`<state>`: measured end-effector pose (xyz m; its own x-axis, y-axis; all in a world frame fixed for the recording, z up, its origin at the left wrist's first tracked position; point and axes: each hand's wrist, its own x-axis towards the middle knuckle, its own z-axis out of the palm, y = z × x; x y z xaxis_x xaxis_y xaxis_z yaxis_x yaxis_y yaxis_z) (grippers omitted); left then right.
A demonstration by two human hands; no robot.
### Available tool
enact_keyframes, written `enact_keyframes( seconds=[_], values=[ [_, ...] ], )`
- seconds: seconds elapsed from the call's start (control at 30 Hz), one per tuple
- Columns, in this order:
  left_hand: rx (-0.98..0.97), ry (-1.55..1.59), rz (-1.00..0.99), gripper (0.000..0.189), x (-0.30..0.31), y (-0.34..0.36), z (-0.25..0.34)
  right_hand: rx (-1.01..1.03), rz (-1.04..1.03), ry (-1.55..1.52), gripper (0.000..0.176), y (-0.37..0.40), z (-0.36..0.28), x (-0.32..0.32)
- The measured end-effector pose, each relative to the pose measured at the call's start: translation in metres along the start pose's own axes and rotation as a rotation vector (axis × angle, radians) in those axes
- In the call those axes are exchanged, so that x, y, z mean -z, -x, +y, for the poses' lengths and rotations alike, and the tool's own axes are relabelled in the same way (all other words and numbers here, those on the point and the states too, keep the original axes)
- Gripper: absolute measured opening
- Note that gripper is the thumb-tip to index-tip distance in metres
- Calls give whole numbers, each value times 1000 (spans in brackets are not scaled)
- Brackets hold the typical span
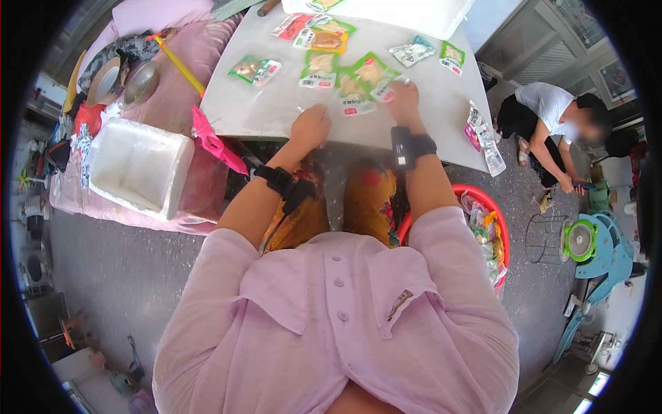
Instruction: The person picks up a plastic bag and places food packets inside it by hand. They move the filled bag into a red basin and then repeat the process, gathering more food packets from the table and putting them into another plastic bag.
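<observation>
My right hand (403, 105) is closed at the lower right corner of a green-edged, vacuum-packed food packet (371, 73) on the white table (234, 114). Beneath and beside that one lies a similar packet (353, 93), partly covered. My left hand (312, 127) rests at the table's near edge with its fingers curled in; whatever they may hold is hidden. Just beyond it lies another green-edged packet (320, 67). Farther back are an orange packet (329, 36) and a red packet (292, 25).
More packets lie at the table's left (254, 70) and right (452, 56). A red basin (505, 238) of packets stands by my right side. At left, a white foam box (138, 165) sits on pink cloth. A person (552, 117) crouches at right near a green fan (580, 240).
</observation>
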<state>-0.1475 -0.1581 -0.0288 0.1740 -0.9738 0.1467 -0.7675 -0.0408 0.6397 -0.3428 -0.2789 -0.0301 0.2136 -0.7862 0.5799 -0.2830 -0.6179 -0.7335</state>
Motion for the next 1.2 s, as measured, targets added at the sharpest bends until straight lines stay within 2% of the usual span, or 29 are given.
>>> enact_keyframes(
  seconds=[0.03,0.1,0.2,0.3,0.4,0.43,0.63,0.73,0.83,0.9,0.97,1.07,1.17,1.2],
  values=[
    [12,-11,-18,22,1,-1,-1,-122,68,-195,18,0,-6,-3],
    [31,-30,-55,21,4,-4,3,-603,164,-807,20,-1,-53,9],
    [25,-18,-68,18,-1,-9,1,-711,183,-875,22,17,-74,24],
    [4,-18,-97,19,-2,-11,1,-742,33,-903,21,38,-87,33],
    [22,19,-120,18,-1,-12,4,-745,-40,-1041,22,53,-85,24],
    [16,13,-112,18,-2,-12,3,-779,0,-1057,21,56,-84,20],
    [-9,-4,-66,18,3,-7,6,-834,-76,-799,21,56,-77,19],
    [-37,-7,-10,17,7,2,23,-724,-80,-1051,20,57,-87,15],
    [-106,-22,54,16,16,10,44,-796,-41,-931,19,56,-75,-12],
    [-96,-60,44,15,11,7,43,-487,-190,-432,17,56,-80,-22],
    [-95,-82,11,15,10,8,42,-728,-202,-280,14,47,-95,-32],
    [-92,-98,0,14,12,13,37,-539,-493,84,11,40,-75,-35],
    [-90,-78,28,14,12,16,35,-540,-625,-10,14,34,-75,-32],
    [-88,-68,34,13,11,17,35,-620,-578,-194,15,32,-74,-39]
  ],
)
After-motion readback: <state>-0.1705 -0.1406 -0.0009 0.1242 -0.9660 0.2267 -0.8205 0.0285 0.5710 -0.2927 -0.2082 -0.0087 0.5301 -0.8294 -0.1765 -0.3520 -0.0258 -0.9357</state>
